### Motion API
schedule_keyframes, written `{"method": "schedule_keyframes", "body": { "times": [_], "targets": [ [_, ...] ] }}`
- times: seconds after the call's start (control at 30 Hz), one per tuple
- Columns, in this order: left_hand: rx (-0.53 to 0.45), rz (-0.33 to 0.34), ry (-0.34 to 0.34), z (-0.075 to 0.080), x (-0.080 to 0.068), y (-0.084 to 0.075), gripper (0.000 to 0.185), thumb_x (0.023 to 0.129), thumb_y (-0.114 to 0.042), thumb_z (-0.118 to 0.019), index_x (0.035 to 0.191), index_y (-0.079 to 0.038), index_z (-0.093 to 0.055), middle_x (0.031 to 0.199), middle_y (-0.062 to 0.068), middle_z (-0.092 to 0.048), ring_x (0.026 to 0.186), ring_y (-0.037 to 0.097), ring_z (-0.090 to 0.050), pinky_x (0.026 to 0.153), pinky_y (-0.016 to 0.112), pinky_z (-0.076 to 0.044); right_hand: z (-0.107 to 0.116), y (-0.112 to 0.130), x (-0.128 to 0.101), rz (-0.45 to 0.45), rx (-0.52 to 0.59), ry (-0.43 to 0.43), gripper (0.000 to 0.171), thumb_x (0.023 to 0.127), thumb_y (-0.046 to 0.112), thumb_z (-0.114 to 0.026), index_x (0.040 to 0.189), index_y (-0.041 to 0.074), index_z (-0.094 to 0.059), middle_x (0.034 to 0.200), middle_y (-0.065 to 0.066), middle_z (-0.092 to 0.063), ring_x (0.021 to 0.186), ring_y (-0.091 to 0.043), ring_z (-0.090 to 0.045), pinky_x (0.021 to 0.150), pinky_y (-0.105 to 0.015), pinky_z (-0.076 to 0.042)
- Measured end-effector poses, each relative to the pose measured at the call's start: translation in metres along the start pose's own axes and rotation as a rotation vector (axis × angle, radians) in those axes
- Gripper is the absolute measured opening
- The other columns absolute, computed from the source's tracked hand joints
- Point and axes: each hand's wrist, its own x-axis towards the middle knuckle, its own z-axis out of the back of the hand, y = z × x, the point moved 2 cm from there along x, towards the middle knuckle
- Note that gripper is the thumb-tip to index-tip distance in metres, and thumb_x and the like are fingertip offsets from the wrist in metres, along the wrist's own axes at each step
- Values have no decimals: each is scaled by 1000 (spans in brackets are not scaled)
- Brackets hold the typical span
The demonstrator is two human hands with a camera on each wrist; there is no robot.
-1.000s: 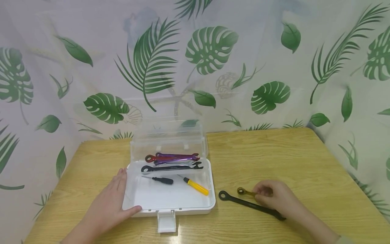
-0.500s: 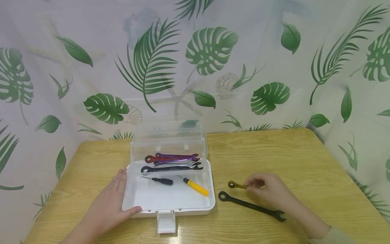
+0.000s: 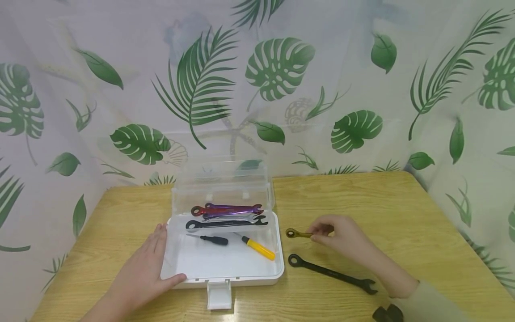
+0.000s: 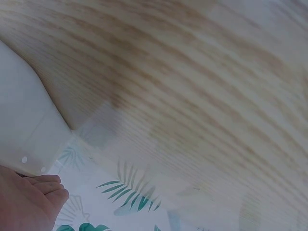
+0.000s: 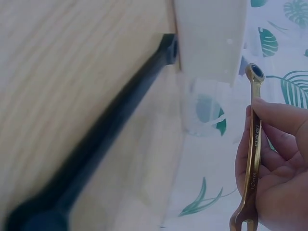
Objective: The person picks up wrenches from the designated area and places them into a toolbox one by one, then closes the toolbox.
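My right hand (image 3: 335,235) pinches a small gold combination wrench (image 5: 253,159) between thumb and fingers. Its ring end points left, a little right of the white toolbox (image 3: 280,264). A larger black combination wrench (image 3: 330,273) lies on the table below that hand. My left hand (image 3: 145,264) rests along the toolbox's left side, thumb on the front rim and fingers straight; the left wrist view shows its fingers (image 4: 48,187) at the box wall. Inside the box lie a black-handled screwdriver (image 3: 215,240) and a yellow-handled tool (image 3: 260,248).
Behind the box stands its open clear lid (image 3: 221,176). Several wrenches, including a red wrench (image 3: 199,210) and a black wrench (image 3: 225,222), lie at the box's back. A white latch (image 3: 219,295) hangs at the front. A leaf-print cloth (image 3: 281,89) borders the wooden table (image 3: 342,197).
My right hand has carried the gold wrench left and farther back, from over the black wrench toward the toolbox. The left hand has stayed in place.
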Motion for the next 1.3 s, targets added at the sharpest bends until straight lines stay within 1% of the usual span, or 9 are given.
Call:
{"method": "schedule_keyframes", "body": {
  "times": [0.3, 0.5, 0.67, 0.8, 1.03, 1.3],
  "targets": [
    [-10, 16, 21, 0, 0, 0, 127, 87, -79, -66, 159, 17, -27, 166, 36, -32, 154, 53, -37, 124, 63, -40, -1, 15, 16, 32, 28, 13, 7, 94, 4, -78, 98, 8, -80, 92, -2, -78, 81, -5, -64, 72, -20, -58],
    [-26, 27, 34, 2, 0, -1, 127, 87, -79, -66, 160, 17, -26, 167, 36, -31, 154, 53, -36, 124, 64, -39, -5, 25, 27, 32, 42, 22, 8, 93, 2, -78, 98, 7, -80, 92, -2, -78, 82, -9, -64, 70, -20, -56],
    [-36, 33, 37, 1, 0, 0, 127, 87, -80, -65, 160, 16, -24, 168, 36, -29, 155, 53, -35, 124, 64, -39, -7, 31, 38, 57, 41, 23, 8, 92, 0, -78, 97, 6, -80, 92, -4, -79, 81, -10, -64, 71, -20, -57],
    [-36, 24, 28, 0, 0, 1, 127, 87, -79, -66, 160, 16, -24, 168, 36, -29, 155, 53, -34, 124, 64, -38, -9, 35, 46, 69, 38, 36, 8, 92, -1, -78, 97, 5, -80, 91, -5, -79, 80, -10, -64, 71, -21, -57],
    [-28, -8, -6, 2, 0, 0, 125, 88, -74, -70, 159, 18, -25, 166, 38, -30, 154, 54, -35, 124, 63, -39, -14, 44, 58, 86, 26, 50, 9, 92, -1, -78, 97, 6, -81, 92, -5, -79, 80, -11, -64, 72, -20, -57],
    [-32, 8, 17, 2, -1, -1, 126, 87, -76, -68, 159, 18, -25, 167, 37, -30, 154, 54, -35, 124, 64, -39, -21, 57, 71, 111, 3, 76, 9, 92, 0, -79, 99, 4, -81, 93, -5, -79, 81, -10, -65, 75, -19, -59]
  ]
}}
